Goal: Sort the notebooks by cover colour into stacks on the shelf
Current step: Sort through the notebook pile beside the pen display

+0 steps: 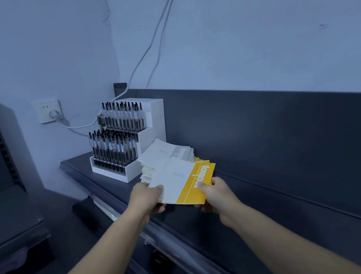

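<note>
Currently both hands hold the yellow-and-white notebook (183, 183) just above the shelf (246, 200): the left hand (145, 197) has its fingers curled round the white edge, and the right hand (216, 193) pinches the yellow band. The skewed pile (165, 155) at its 11 o'clock could slide off the shelf if brushed.

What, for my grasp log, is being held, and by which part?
A white-and-yellow notebook, held by both hands: the left hand grips its white edge, the right hand pinches its yellow end.
</note>
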Demonstrator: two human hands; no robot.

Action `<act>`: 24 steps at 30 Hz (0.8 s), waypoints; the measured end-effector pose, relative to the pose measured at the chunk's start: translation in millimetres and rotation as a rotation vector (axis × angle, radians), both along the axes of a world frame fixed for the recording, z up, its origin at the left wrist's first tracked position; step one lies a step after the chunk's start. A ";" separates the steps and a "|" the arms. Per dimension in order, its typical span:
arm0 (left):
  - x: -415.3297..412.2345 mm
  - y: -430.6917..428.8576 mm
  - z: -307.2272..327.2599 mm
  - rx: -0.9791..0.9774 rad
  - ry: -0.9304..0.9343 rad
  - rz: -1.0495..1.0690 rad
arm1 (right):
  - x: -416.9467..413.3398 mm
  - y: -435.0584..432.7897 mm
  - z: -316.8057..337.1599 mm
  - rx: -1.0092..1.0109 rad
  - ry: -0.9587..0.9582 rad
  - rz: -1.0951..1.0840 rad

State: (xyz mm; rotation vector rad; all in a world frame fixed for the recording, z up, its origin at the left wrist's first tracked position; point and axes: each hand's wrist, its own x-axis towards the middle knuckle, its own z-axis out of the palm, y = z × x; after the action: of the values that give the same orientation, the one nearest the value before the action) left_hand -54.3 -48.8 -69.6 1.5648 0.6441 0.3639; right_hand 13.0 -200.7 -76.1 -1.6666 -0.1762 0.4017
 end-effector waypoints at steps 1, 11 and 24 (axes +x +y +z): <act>-2.4 -4.3 -2.0 0.012 -0.012 -0.007 | -4.0 -3.8 -1.2 -0.021 -0.054 -0.020; -44.8 -60.6 -8.8 0.264 -0.121 -0.086 | -72.9 -63.1 -3.1 -0.115 -0.365 -0.230; -103.8 -173.1 -8.3 0.412 -0.236 -0.279 | -166.2 -179.4 1.7 -0.285 -0.460 -0.503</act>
State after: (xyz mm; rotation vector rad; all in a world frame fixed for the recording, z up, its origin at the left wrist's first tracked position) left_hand -158.2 -221.9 -77.8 1.9371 0.1658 0.4813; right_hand -153.1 -380.1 -74.4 -1.9899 -0.0322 -0.3558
